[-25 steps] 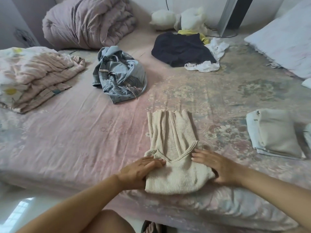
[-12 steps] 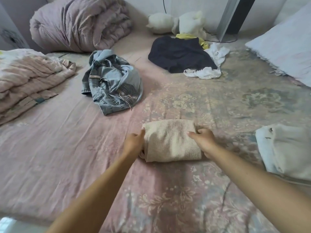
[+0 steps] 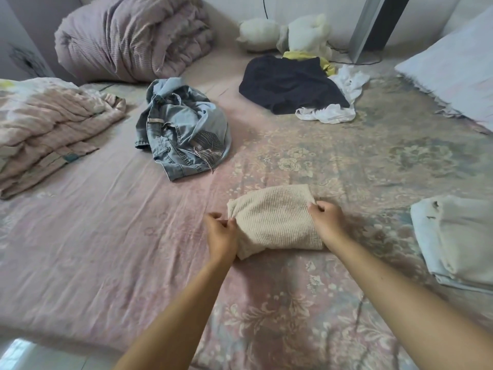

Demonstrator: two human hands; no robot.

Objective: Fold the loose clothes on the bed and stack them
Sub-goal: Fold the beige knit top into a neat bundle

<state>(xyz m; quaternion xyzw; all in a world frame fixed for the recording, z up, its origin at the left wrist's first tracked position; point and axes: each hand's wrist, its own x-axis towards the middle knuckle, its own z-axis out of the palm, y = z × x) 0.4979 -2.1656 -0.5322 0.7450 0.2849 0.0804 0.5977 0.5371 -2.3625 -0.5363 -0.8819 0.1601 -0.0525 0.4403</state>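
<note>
A beige ribbed knit top (image 3: 274, 218) lies folded into a small rectangle in the middle of the bed. My left hand (image 3: 221, 233) pinches its left edge and my right hand (image 3: 325, 218) grips its right edge. Loose clothes lie further back: crumpled blue jeans (image 3: 181, 129), a dark navy garment (image 3: 288, 84), a white garment (image 3: 336, 108) and a bit of yellow cloth (image 3: 306, 56). A stack of folded pale clothes (image 3: 458, 236) sits at the right edge.
The bed's floral sheet (image 3: 306, 303) covers everything. A rolled duvet (image 3: 133, 36) lies at the back left, a folded striped blanket (image 3: 45, 132) at the left, a pillow (image 3: 453, 68) at the right. White soft items (image 3: 282, 32) rest against the wall.
The long beige top has been folded over in half into a compact rectangle. Both hands shifted from pressing its lower part to gripping its two side edges.
</note>
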